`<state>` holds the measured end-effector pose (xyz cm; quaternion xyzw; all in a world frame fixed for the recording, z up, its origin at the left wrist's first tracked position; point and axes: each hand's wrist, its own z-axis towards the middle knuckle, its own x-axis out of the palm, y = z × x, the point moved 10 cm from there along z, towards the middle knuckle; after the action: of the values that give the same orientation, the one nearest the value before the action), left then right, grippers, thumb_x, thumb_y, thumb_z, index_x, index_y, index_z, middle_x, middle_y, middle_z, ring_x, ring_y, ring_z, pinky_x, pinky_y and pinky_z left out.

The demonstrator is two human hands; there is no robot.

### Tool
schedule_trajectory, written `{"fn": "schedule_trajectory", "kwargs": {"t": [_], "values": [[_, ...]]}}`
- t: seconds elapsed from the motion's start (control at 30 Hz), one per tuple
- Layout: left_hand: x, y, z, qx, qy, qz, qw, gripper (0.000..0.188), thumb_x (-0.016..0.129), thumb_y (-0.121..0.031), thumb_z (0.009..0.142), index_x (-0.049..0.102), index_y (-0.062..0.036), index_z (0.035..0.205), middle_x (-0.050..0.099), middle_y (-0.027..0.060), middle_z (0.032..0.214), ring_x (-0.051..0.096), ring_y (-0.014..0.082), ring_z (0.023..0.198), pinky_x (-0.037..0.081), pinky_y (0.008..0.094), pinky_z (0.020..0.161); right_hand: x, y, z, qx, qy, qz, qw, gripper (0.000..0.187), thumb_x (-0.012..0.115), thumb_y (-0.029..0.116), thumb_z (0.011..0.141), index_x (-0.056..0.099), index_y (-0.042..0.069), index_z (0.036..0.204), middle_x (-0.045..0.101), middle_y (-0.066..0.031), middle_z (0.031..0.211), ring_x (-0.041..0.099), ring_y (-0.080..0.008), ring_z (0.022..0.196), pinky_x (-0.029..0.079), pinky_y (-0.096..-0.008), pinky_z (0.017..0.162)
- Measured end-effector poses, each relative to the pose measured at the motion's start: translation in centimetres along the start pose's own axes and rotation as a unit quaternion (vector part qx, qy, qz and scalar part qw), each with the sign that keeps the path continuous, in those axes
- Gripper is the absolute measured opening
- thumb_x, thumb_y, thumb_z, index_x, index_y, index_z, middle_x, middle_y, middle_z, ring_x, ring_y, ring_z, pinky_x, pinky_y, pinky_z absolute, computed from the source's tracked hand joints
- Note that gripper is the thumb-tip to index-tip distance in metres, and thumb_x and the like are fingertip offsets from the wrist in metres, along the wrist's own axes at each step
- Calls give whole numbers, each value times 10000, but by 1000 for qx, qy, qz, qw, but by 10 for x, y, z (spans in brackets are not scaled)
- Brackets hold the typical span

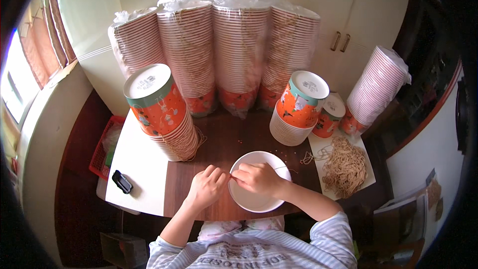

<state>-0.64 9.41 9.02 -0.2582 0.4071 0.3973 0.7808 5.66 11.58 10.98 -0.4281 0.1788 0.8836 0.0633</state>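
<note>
A white paper bucket point(254, 202) stands mouth up near the table's front edge, its pale inside showing. My left hand point(209, 188) is closed in a pinch at the bucket's left rim. Right beside it, my right hand point(257, 177) reaches over the mouth, fingers closed, with its fingertips almost meeting the left ones. A thin pale string point(287, 168) runs out from behind the right hand and over the right rim. A small reddish spot shows between the fingertips; what the left fingers pinch is too small to make out.
Tall plastic-wrapped stacks of paper buckets point(239, 55) line the back. Upside-down orange bucket stacks stand at left point(158, 104) and right point(300, 107). A tangled heap of beige string point(344, 167) lies at right. A black tray-like object point(122, 182) sits at front left.
</note>
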Motion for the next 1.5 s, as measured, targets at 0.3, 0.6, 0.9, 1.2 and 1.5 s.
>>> {"fn": "schedule_trajectory", "kwargs": {"t": [0.3,0.6,0.9,1.2,1.5], "values": [[45,41,-38,-309,-32,-423,851,145,499,14,814,561,33,944,606,118,844,611,177,748,490,257,657,28,-31,-13,115,58,48,991,21,603,122,704,612,106,715,543,-46,647,566,-238,551,456,-352,484],[56,44,-45,-325,-57,-477,815,134,494,15,835,573,50,937,621,98,819,589,116,749,478,231,656,34,-36,-12,156,97,68,981,71,556,133,726,594,74,714,564,-83,681,582,-284,615,472,-395,544],[54,44,-46,-315,-58,-440,839,138,530,33,795,587,31,920,605,105,825,590,133,734,474,234,624,37,-37,-13,163,109,58,979,80,554,136,726,601,72,727,572,-85,694,587,-283,628,480,-396,560],[35,31,-31,-225,-58,-288,929,141,573,6,741,592,13,881,594,138,867,605,266,738,497,300,623,41,-36,-11,160,111,66,979,94,556,150,735,617,83,762,587,-81,729,597,-274,648,490,-385,577],[53,59,-50,-295,-33,-497,815,138,444,43,696,567,19,753,565,93,839,553,192,821,439,274,715,40,-34,-13,152,141,37,978,118,581,192,734,608,93,793,590,-74,730,601,-263,653,491,-381,576]]}}
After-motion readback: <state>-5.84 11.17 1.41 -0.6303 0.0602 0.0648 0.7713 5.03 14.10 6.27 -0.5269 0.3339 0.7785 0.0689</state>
